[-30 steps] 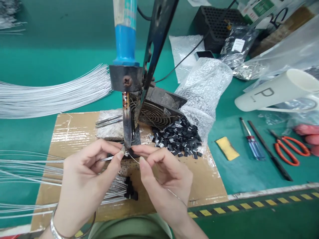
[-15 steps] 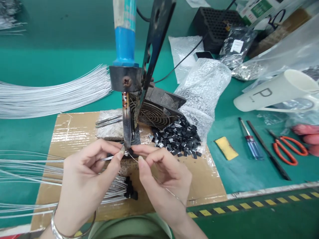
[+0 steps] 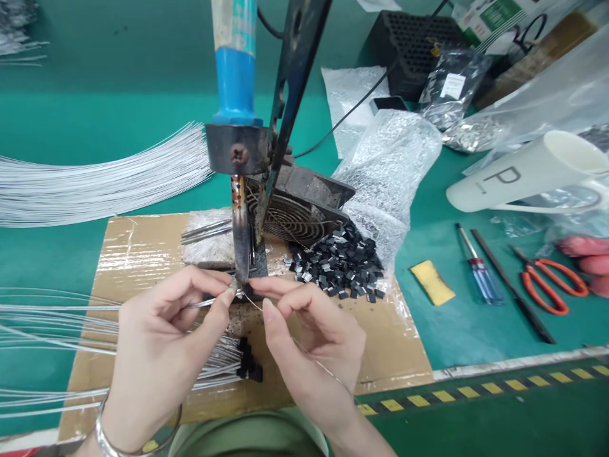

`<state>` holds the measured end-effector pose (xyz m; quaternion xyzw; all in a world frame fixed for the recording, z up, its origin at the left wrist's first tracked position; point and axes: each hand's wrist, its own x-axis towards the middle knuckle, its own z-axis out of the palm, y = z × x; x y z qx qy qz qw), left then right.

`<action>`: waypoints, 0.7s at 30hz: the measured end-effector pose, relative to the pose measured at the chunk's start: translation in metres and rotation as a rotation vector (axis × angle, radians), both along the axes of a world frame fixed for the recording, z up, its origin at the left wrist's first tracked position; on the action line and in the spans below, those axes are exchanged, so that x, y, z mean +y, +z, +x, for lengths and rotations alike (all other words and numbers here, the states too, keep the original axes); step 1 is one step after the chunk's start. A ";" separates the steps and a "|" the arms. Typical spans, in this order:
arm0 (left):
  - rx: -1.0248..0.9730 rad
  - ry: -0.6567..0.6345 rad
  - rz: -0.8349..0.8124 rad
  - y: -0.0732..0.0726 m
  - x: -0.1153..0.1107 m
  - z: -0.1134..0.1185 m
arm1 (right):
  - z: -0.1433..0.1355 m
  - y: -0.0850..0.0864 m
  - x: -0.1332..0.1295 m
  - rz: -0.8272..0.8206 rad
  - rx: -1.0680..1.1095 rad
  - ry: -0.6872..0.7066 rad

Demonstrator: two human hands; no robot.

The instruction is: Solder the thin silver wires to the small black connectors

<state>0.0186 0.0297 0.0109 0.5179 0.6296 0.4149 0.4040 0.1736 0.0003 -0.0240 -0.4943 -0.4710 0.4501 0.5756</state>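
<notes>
A blue-handled soldering iron (image 3: 235, 89) is clamped upright in a black metal stand (image 3: 295, 76), its tip pointing down between my hands. My left hand (image 3: 178, 336) pinches white wires (image 3: 202, 303) just left of the tip. Thin solder wire (image 3: 295, 343) runs through my right hand (image 3: 316, 343), whose thumb and fingers are closed on it; its end reaches the tip. The joint under the tip is too small to make out. Below my left hand lie finished-looking wires with black connectors (image 3: 250, 360) at their ends.
A pile of black connectors (image 3: 340, 263) lies beside a round-grilled fan (image 3: 299, 216) on the cardboard (image 3: 380, 355). A bundle of white wires (image 3: 104, 181) is at left. To the right are a yellow sponge (image 3: 432, 283), a screwdriver (image 3: 483, 273), orange-handled cutters (image 3: 554, 285) and a white mug (image 3: 518, 174).
Both hands keep almost the same pose at the iron's tip. The whole view has shifted very slightly.
</notes>
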 end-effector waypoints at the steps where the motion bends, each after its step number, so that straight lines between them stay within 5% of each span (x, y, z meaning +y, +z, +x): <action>1: 0.003 -0.004 -0.002 0.000 0.000 0.000 | 0.000 0.000 0.000 -0.001 -0.004 -0.002; 21: 0.052 0.002 0.015 -0.001 -0.004 0.001 | 0.000 0.003 0.002 0.052 -0.082 -0.022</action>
